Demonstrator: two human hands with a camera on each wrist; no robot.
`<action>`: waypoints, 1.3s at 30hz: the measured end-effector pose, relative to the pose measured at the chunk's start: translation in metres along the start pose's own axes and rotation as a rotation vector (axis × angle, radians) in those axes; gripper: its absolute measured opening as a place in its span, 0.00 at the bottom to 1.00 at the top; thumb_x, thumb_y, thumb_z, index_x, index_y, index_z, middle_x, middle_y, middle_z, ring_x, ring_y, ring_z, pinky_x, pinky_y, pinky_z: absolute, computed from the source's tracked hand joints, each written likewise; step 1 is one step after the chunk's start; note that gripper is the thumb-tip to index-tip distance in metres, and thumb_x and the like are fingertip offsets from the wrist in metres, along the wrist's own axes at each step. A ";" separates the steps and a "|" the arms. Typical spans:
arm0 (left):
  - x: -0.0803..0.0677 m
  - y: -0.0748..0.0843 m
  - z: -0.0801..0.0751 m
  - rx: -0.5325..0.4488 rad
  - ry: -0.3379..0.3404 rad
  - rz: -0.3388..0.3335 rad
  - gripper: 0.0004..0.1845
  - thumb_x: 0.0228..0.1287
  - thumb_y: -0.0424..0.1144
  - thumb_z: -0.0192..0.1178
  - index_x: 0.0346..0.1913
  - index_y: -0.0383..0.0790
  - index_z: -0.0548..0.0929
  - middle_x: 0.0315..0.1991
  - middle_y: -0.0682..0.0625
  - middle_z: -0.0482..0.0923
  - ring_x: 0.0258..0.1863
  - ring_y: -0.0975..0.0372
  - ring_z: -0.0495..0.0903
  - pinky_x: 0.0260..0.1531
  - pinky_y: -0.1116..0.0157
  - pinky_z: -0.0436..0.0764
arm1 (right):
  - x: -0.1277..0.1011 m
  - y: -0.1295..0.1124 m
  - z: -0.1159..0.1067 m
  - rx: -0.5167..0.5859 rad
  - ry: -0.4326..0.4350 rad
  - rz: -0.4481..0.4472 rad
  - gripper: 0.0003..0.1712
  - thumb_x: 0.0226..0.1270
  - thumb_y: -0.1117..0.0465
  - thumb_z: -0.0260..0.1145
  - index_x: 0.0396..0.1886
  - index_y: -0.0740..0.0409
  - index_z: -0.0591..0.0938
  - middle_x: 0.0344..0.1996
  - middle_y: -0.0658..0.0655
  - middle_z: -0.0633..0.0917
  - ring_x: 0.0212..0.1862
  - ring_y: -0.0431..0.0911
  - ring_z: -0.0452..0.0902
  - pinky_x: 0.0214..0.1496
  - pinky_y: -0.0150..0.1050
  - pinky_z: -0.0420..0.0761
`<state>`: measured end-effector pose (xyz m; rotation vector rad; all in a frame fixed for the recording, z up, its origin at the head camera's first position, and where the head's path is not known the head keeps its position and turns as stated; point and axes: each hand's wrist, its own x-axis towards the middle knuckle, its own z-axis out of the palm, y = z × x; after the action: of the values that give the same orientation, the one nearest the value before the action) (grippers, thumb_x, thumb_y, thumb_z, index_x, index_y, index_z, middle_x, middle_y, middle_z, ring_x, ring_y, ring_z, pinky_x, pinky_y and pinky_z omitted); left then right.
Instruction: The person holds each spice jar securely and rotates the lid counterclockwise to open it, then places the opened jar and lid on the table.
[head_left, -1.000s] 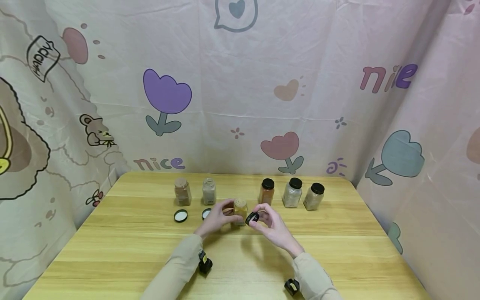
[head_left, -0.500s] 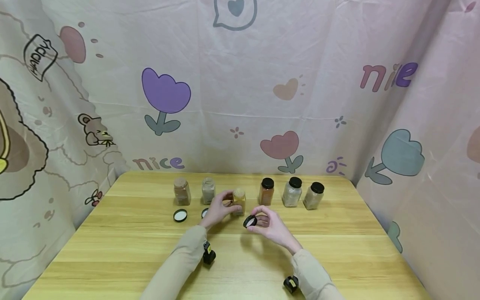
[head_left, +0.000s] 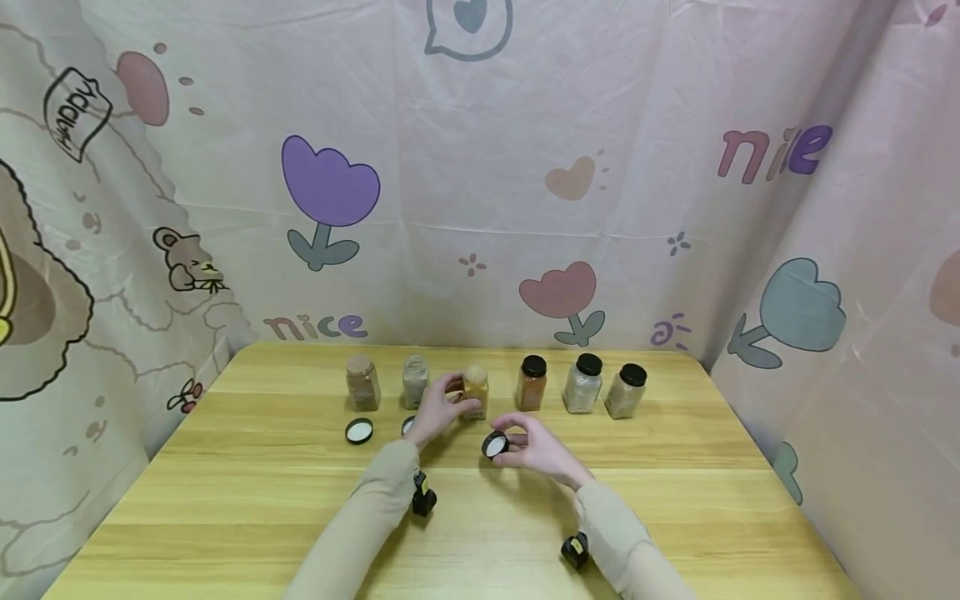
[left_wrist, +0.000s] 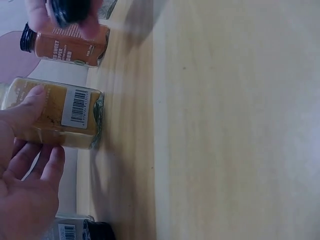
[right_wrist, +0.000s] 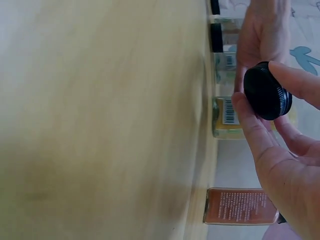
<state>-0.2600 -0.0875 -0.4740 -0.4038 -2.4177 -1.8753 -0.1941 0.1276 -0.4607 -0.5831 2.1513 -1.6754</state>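
While left hand (head_left: 435, 410) wraps the uncapped yellow jar (head_left: 476, 391) to steady it near the surface's (head_left: 225, 500) far edge, right hand (head_left: 534, 450) pinches its cap (head_left: 494, 445), liner up, just off it.

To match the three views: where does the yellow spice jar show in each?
Head: yellow jar mid-row on the table, gripped by the left hand.
Left wrist: left side, lying sideways in frame, barcode showing.
Right wrist: right of centre, behind the fingers.
Shared landmark: the orange jar beside it.

place: makeshift recording booth | cartoon cloth backdrop (head_left: 480, 167) | wooden table (head_left: 225, 500)
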 end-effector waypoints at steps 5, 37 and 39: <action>0.003 0.002 -0.001 0.010 0.007 0.012 0.30 0.58 0.27 0.70 0.64 0.26 0.74 0.61 0.31 0.77 0.64 0.41 0.76 0.68 0.49 0.76 | 0.009 0.004 -0.001 -0.036 -0.012 0.020 0.34 0.59 0.73 0.70 0.64 0.76 0.68 0.66 0.76 0.70 0.67 0.66 0.74 0.60 0.40 0.85; 0.010 0.000 -0.003 -0.036 -0.055 -0.013 0.35 0.65 0.13 0.48 0.75 0.19 0.52 0.77 0.28 0.52 0.77 0.40 0.55 0.78 0.49 0.59 | 0.053 0.009 0.009 -0.387 0.084 0.013 0.31 0.51 0.75 0.75 0.58 0.70 0.78 0.51 0.66 0.85 0.47 0.52 0.84 0.50 0.38 0.84; 0.009 -0.001 -0.004 -0.036 -0.056 -0.005 0.35 0.65 0.12 0.46 0.74 0.18 0.51 0.76 0.27 0.51 0.77 0.39 0.54 0.78 0.48 0.58 | 0.054 0.009 0.009 -0.402 0.075 -0.001 0.31 0.51 0.75 0.75 0.57 0.71 0.77 0.49 0.67 0.85 0.46 0.53 0.84 0.49 0.38 0.84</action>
<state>-0.2690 -0.0897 -0.4718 -0.4586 -2.4253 -1.9379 -0.2365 0.0937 -0.4728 -0.6349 2.5635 -1.2853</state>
